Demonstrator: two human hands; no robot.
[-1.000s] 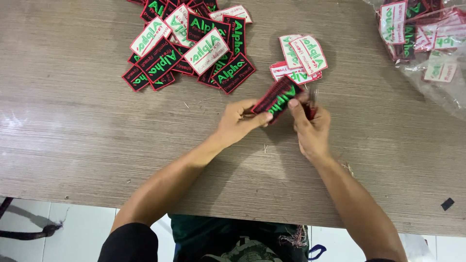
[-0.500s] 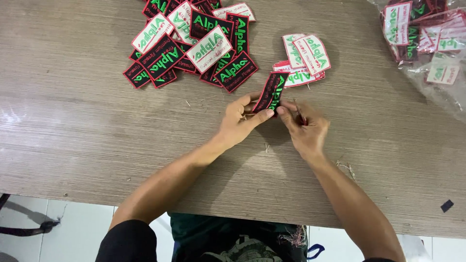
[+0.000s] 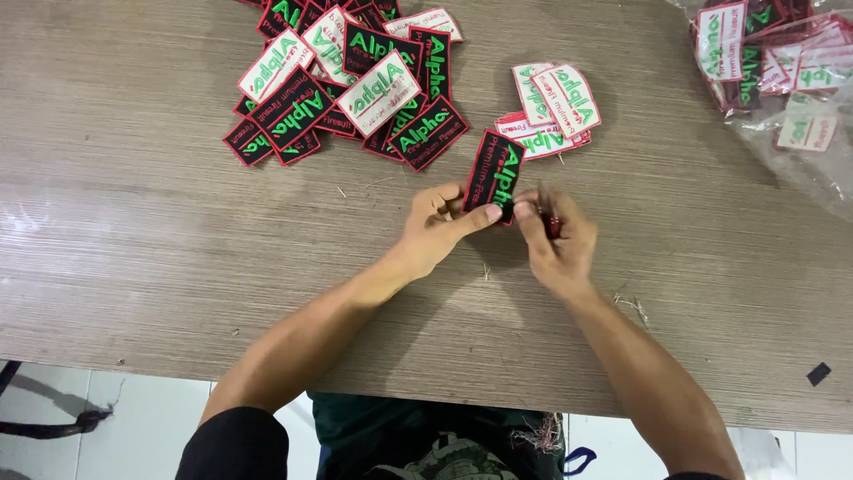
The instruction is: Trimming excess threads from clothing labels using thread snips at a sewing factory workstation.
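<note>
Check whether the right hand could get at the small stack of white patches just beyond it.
Probably yes: the right hand sits just short of the white patches, with only bare table between, though it grips a small tool.

Roughly twenty patches, two hands.

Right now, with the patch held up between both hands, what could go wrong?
The right hand seems to hold a small red tool, blurred, close to the left hand pinching the black patch; a slip might nick fingers or embroidery. Loose thread clippings on the wooden table could cling to finished patches.
</note>
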